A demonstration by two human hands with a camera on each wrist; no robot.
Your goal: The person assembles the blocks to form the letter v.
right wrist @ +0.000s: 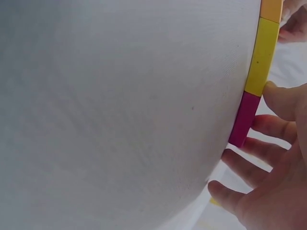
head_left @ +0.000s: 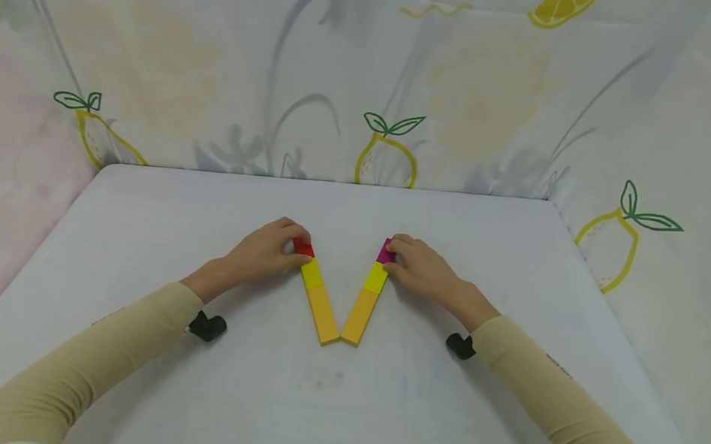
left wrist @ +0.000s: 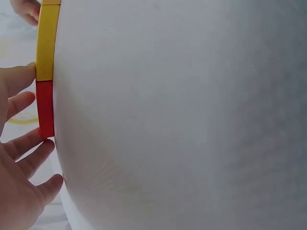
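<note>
Two rows of coloured blocks form a V on the white table. The left row runs from a red block (head_left: 304,247) through a yellow block (head_left: 312,273) to a longer orange block (head_left: 323,314). On the right, a magenta block (head_left: 382,257) leads to another yellow block (head_left: 376,277) and a long orange block (head_left: 360,315). My left hand (head_left: 264,249) touches the left row, its thumb beside the yellow block and spread fingertips at the red block's end. Likewise my right hand (head_left: 425,271) touches the right row, thumb at yellow, fingertips around the magenta end.
The white table (head_left: 328,415) reaches back to a lemon-printed cloth (head_left: 486,66) hanging behind and at the sides. A dark wrist device (head_left: 207,326) hangs under the left sleeve, with another dark device (head_left: 461,346) under the right.
</note>
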